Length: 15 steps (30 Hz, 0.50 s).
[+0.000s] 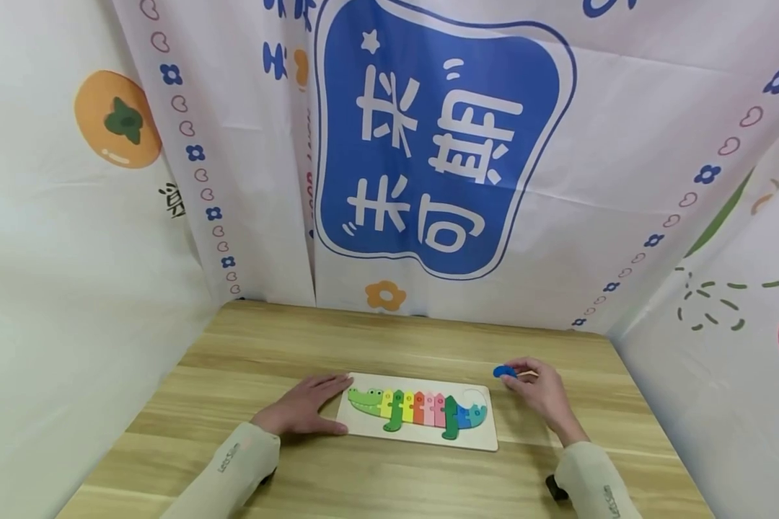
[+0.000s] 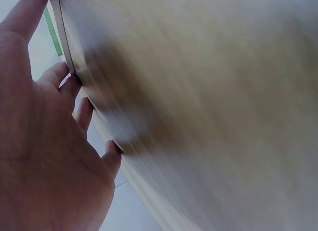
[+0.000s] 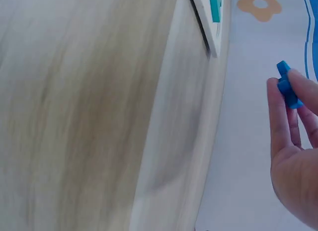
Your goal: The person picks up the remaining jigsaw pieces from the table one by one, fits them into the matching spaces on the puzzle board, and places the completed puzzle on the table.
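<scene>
A pale wooden puzzle board (image 1: 415,437) lies on the table, filled with colourful crocodile pieces from the green head (image 1: 366,398) to the teal tail piece (image 1: 477,415). An outlined bare recess (image 1: 474,397) curls above that tail piece. My left hand (image 1: 307,406) rests at the board's left end, thumb and fingers spread along its edge. To the right of the board, my right hand (image 1: 540,393) pinches a small blue puzzle piece (image 1: 504,371) between thumb and fingers. In the right wrist view, the blue piece (image 3: 288,88) is held up off the table.
The wood-grain table (image 1: 389,483) extends around the board on every side. Printed white cloth (image 1: 266,238) hangs behind it and along both sides, with a large blue panel (image 1: 441,144) at the back.
</scene>
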{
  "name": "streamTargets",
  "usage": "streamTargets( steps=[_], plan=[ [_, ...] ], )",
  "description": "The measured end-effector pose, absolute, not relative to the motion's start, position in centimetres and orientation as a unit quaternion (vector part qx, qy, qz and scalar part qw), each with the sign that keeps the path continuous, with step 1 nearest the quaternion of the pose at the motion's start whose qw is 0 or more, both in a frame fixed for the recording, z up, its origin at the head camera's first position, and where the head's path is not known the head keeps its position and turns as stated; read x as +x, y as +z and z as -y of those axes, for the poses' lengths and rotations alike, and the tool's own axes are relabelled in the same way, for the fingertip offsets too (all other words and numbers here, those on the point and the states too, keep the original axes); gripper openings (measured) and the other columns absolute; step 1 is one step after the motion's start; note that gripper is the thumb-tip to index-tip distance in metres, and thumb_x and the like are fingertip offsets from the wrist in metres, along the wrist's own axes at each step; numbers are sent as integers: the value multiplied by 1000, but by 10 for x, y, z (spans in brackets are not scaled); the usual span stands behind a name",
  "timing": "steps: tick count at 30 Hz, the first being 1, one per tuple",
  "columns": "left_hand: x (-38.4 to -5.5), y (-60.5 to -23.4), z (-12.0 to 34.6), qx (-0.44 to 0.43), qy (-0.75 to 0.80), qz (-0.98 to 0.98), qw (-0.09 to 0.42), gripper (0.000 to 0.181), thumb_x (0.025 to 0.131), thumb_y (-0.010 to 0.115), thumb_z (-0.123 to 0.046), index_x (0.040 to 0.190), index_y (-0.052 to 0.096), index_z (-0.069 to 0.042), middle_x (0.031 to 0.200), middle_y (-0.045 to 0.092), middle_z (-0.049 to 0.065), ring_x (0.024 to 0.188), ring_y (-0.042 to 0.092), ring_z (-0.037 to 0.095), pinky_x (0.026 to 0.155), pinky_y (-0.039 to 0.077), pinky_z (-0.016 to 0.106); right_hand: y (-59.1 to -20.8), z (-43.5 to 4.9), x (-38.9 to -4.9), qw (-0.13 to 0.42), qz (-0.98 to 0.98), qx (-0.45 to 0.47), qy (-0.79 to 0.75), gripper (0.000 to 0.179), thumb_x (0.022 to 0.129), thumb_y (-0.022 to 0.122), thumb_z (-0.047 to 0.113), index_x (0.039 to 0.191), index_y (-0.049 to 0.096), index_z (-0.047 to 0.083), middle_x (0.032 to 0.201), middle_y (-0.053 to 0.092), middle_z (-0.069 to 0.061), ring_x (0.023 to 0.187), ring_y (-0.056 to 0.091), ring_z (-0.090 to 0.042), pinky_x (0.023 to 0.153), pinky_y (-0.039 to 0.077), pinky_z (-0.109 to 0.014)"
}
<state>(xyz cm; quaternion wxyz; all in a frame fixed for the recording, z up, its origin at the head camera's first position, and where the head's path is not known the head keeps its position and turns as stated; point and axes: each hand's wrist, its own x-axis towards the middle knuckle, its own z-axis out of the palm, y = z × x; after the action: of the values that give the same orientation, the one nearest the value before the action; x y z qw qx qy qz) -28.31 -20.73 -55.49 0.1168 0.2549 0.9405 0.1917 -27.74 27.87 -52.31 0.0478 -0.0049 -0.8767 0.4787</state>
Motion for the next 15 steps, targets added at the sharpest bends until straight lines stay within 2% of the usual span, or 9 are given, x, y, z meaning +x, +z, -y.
streamTargets(
  steps=[4,10,15],
  plan=[
    [-282,-555,208,255,191,-941,116,100,83,72,-72,164,34,-26,170,33,6,155,29,40,123,23,67,-521,-275,-277,38,849,0,527,30,102,66,10,131,68,1,121,66,-20,101,74,-22,88,63,-38],
    [-281,-554,206,251,191,-941,124,100,84,72,-71,164,33,-27,169,34,6,155,29,40,123,24,67,-518,-269,-280,26,810,-18,586,36,108,53,5,143,56,-2,126,54,-25,110,73,-30,96,60,-38],
    [-281,-553,206,243,193,-942,127,101,83,71,-74,164,32,-28,170,32,6,155,28,40,123,23,67,-515,-267,-281,21,797,-5,604,40,107,52,1,147,52,0,132,51,-26,115,70,-26,97,60,-32]
  ],
)
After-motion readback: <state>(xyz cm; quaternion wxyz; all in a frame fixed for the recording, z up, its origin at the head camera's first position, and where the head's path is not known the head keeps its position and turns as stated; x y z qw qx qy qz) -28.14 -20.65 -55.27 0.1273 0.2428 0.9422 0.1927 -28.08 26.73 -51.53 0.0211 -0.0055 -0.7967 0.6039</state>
